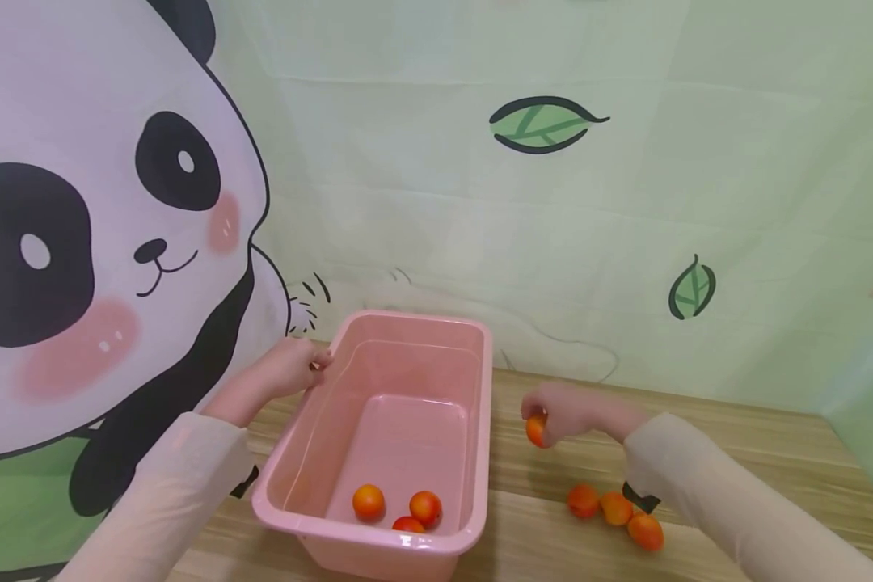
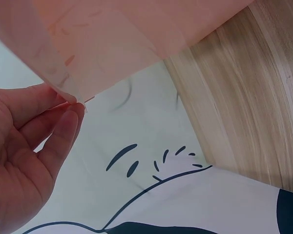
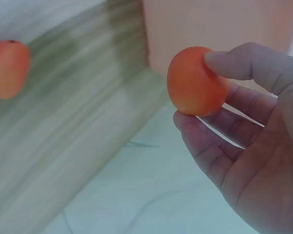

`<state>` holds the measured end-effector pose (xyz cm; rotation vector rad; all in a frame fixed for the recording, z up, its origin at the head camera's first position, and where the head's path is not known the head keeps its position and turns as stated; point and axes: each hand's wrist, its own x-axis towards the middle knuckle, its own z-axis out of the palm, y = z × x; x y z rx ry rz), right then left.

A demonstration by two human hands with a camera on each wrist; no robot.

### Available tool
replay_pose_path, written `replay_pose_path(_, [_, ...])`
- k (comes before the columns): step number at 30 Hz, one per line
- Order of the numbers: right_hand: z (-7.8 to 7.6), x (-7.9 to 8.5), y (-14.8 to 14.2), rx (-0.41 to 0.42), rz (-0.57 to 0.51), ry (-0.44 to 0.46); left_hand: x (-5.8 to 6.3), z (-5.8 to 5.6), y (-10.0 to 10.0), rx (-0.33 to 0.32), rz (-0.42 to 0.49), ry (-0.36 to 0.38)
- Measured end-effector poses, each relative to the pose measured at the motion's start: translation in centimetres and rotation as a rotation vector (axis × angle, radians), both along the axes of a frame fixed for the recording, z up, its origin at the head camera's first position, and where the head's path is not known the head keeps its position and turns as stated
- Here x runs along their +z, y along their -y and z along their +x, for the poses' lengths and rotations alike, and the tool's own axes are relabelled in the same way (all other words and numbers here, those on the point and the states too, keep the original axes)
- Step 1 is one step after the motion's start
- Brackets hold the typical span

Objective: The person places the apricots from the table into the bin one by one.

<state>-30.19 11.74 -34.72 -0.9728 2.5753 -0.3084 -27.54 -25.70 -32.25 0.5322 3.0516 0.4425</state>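
Observation:
A pink plastic basin (image 1: 407,420) stands on the wooden table, with three round orange-red fruits at its near end, one of them an orange fruit (image 1: 368,502). My left hand (image 1: 294,368) pinches the basin's left rim between thumb and fingers, as the left wrist view shows from below. To the right of the basin, my right hand (image 1: 563,411) holds an orange-red fruit (image 3: 195,80) above the table, thumb on one side and fingers on the other. Three similar fruits lie in a row on the table below my right wrist, the nearest fruit (image 1: 646,532) at the right end.
A light wooden table (image 1: 757,453) carries everything. Behind it hangs a pale green cloth (image 1: 422,186) printed with leaves and a large panda (image 1: 167,250) on the left. The basin's raised rim runs between the held fruit and the fruits inside.

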Motion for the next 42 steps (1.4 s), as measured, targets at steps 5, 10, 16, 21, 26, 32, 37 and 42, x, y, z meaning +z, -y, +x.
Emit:
replay_pose_path(5, [-0.4, 1.8, 0.4, 0.055, 0.006, -0.058, 0.0, 0.1, 0.0, 0.0, -0.002, 0.005])
replay_pose_path(10, [-0.6, 3.3, 0.9, 0.081, 0.013, -0.101, 0.1, 0.1, -0.1, -0.001, 0.001, 0.005])
replay_pose_path(16, [-0.6, 5.1, 2.2, 0.106, -0.017, -0.107, 0.0, 0.1, -0.1, 0.005, 0.009, 0.013])
replay_pose_path(21, [-0.2, 6.7, 3.8, 0.094, -0.02, -0.085, -0.1, -0.1, 0.0, 0.003, 0.011, 0.01])
replay_pose_path(26, [0.3, 8.0, 5.7, 0.093, 0.001, -0.092, -0.2, -0.1, 0.0, 0.001, 0.011, 0.006])
replay_pose_path(32, [0.5, 8.3, 8.3, 0.11, 0.031, -0.085, -0.2, 0.0, 0.2, -0.004, 0.021, 0.001])
replay_pose_path(37, [0.6, 7.9, 10.5, 0.143, 0.058, -0.071, -0.2, 0.0, 0.3, 0.002, 0.029, -0.003])
replay_pose_path(42, [0.9, 7.5, 12.4, 0.152, 0.085, -0.08, -0.3, -0.1, 0.3, 0.007, 0.032, 0.003])
